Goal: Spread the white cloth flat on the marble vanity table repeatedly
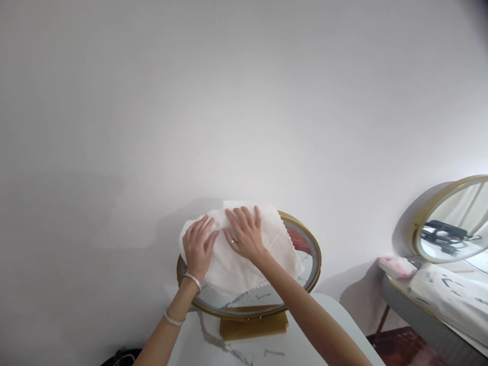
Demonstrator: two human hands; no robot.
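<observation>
A white cloth (263, 254) with scalloped edges lies spread over the face of a round, gold-framed mirror (315, 244). My left hand (198, 244) rests on the cloth near the mirror's upper left rim, its fingers stretched out and slightly bent. On the cloth's upper middle, my right hand (245, 234) lies with fingers spread, a ring on one of them. Bare mirror glass shows along the right side and the bottom. The mirror stands on a gold base (253, 328).
Under the base is a white marbled tabletop (324, 310), close to a plain wall (244, 101). At the right, a second table carries another gold-framed round mirror (419, 234), a pink and white pack (396, 267) and a white printed cloth or bag (450, 290). A black object (124, 357) sits at the lower left.
</observation>
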